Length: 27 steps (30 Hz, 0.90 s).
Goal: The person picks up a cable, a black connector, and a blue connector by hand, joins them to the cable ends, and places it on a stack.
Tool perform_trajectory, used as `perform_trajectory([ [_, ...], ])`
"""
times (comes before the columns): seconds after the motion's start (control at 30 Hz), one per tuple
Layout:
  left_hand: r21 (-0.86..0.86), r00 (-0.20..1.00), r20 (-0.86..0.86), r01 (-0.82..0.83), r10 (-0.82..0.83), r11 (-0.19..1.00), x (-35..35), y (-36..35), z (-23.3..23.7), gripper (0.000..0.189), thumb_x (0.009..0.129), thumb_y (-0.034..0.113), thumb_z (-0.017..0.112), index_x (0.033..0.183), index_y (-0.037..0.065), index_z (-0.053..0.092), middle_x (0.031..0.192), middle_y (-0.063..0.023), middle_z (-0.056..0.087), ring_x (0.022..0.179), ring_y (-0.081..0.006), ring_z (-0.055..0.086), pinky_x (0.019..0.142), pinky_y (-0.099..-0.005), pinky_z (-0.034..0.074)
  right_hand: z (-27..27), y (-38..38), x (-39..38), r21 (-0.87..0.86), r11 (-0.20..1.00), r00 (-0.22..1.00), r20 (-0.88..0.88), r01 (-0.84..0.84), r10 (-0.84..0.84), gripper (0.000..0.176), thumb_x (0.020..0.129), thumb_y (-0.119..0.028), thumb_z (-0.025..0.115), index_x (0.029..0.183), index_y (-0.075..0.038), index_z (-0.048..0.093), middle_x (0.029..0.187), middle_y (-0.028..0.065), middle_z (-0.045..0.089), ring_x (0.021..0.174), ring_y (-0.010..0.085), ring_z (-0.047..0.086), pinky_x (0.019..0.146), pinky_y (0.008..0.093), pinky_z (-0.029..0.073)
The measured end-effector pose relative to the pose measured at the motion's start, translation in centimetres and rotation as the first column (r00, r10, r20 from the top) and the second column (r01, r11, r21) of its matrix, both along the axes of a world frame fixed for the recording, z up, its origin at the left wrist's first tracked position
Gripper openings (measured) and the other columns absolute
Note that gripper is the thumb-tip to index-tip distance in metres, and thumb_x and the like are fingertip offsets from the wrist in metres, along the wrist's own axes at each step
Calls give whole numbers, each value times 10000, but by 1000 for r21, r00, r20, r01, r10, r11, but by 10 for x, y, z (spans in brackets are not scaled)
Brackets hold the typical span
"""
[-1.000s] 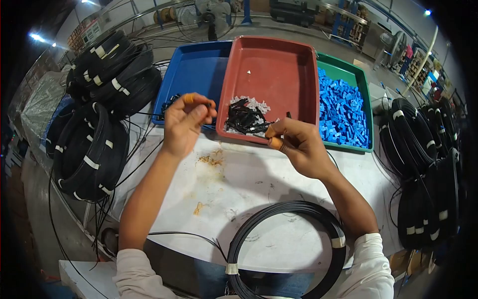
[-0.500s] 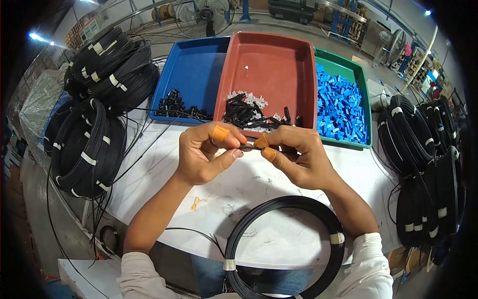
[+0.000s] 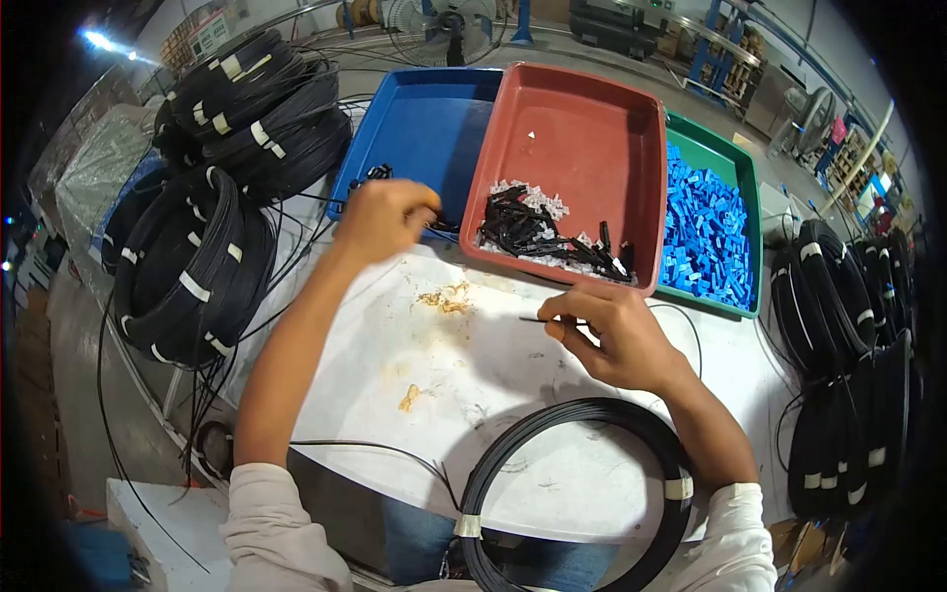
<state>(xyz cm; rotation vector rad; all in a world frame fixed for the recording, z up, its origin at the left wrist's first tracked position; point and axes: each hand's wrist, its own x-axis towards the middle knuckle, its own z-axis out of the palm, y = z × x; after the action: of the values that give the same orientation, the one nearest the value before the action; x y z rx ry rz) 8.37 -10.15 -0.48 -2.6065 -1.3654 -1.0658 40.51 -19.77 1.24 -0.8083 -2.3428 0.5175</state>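
Observation:
My left hand (image 3: 387, 222) is over the front edge of the blue tray (image 3: 414, 113), by the small black parts (image 3: 375, 173) there. Its fingers curl inward, one wrapped in orange tape; the tips are hidden, so what they hold cannot be made out. My right hand (image 3: 617, 335), also with taped fingertips, pinches a thin black cable (image 3: 530, 319) above the white table, its end poking out to the left. More cable loops behind that wrist. A black cable coil (image 3: 483, 474), bound with white tape, rests at the table's front edge against my lap.
A red tray (image 3: 582, 118) holds black pieces (image 3: 518, 222) and clear bits. The green tray (image 3: 735, 158) beside it is filled with blue connectors (image 3: 705, 232). Cable coils are piled at left (image 3: 192, 261) and right (image 3: 838, 395). Yellowish scraps (image 3: 446, 298) lie on the white table (image 3: 345, 395).
My hands were together in front of the red tray, at a small dark piece. Now the left has moved away to the blue tray; the right has come slightly lower with the cable. The view has shifted.

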Motion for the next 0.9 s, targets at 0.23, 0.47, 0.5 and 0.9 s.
perform_trajectory([
  [0.23,-170,983,-124,-152,132,974,-62,62,20,264,783,-117,630,1006,-3,714,1044,-157,715,1039,-320,666,931,-386,514,-10,4,0,-45,999,995,96,-19,24,171,788,-13,682,953,-54,696,851,103,685,722,306,667,638,401,513],
  [0.47,-199,903,-428,-57,-35,978,-39,57,5,246,757,-17,750,995,45,741,985,-109,719,943,-305,646,871,-420,502,-8,2,-3,-90,995,989,142,-31,44,162,774,2,694,927,-48,699,830,103,679,709,295,663,637,389,514],
  [0.5,-200,905,-424,-60,-31,978,-40,61,3,246,757,-17,750,995,45,741,985,-109,719,943,-305,646,871,-420,502,-8,2,-3,-94,995,989,144,-22,35,160,776,2,697,928,-47,702,835,105,682,711,294,665,637,386,515],
  [0.9,-67,988,-146,34,-43,997,-23,79,2,181,747,26,780,924,42,747,961,-96,728,996,-287,631,867,-409,500,-8,1,1,-79,996,984,171,-28,42,119,797,-28,694,915,-39,697,814,102,688,699,303,673,624,393,518],
])
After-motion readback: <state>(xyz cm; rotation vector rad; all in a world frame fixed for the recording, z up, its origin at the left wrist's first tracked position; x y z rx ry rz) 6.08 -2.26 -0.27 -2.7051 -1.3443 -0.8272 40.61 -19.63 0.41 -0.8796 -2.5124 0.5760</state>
